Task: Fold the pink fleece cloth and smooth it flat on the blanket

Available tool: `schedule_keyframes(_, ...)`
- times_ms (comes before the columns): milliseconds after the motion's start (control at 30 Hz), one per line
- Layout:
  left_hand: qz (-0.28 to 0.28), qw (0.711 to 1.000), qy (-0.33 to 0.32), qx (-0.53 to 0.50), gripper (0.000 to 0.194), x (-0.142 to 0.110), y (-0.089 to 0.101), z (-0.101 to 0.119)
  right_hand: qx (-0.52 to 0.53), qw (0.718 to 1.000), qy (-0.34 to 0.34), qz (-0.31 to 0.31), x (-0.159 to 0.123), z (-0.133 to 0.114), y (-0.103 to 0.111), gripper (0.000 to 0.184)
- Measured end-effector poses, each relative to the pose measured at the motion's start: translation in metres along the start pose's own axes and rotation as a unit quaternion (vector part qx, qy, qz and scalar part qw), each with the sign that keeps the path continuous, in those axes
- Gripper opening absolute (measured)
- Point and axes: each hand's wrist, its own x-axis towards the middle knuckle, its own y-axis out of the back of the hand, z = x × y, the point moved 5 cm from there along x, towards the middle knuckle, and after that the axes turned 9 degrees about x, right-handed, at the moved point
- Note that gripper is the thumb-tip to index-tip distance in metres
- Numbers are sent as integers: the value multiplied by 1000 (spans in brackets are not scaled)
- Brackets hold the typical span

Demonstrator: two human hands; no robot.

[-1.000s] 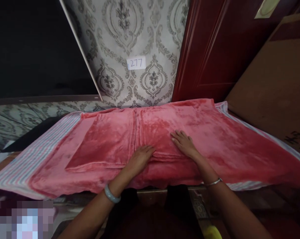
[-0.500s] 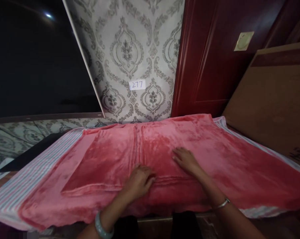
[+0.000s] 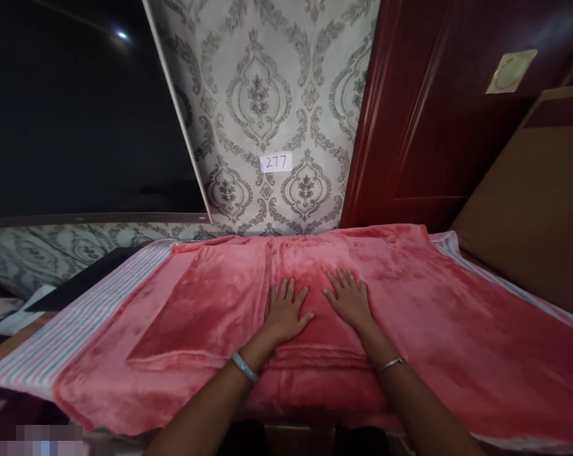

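A pink plush blanket (image 3: 423, 316) lies spread over a table, folded into layers with a seam running down its middle. Its striped underside (image 3: 84, 316) shows at the left edge. My left hand (image 3: 286, 311) lies flat on the folded part, fingers spread, just right of the seam. My right hand (image 3: 349, 297) rests flat beside it, fingers apart, palm down on the fabric. The two hands are close together, thumbs almost meeting. Each wrist wears a bangle.
A patterned wall with a small label "277" (image 3: 275, 162) stands behind the table. A dark screen (image 3: 77, 114) leans at the left, a red door (image 3: 438, 107) at the right, and a brown cardboard panel (image 3: 533, 202) at the far right.
Both hands have slid forward across the blanket, away from its near edge. The left hand has opened flat and moved right, close to the right hand.
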Motion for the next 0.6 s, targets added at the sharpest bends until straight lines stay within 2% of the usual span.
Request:
schedule_keyframes(167,-25,999,3,-43,77,1,9,1,-14,1000,2,12,1,0,-1,59)
schedule_keyframes(233,-41,992,-14,-115,68,3,14,-7,-19,1000,3,12,0,0,-2,58)
schedule_keyframes(300,-18,972,-36,-231,55,1,26,-26,-26,1000,7,14,0,1,-4,58)
schedule_keyframes(367,58,945,-21,-322,50,-11,45,-62,-33,999,10,20,0,3,-7,57)
schedule_keyframes(400,105,936,20,-337,49,-21,55,-87,-36,999,11,24,0,4,-9,57)
schedule_keyframes(433,148,929,78,-329,47,-34,64,-115,-39,999,14,27,1,5,-10,57)
schedule_keyframes(500,206,911,241,-265,42,-71,81,-174,-41,998,21,32,2,5,-12,58)
schedule_keyframes(600,223,868,392,-207,43,-128,100,-242,-43,998,21,30,3,6,-14,58)
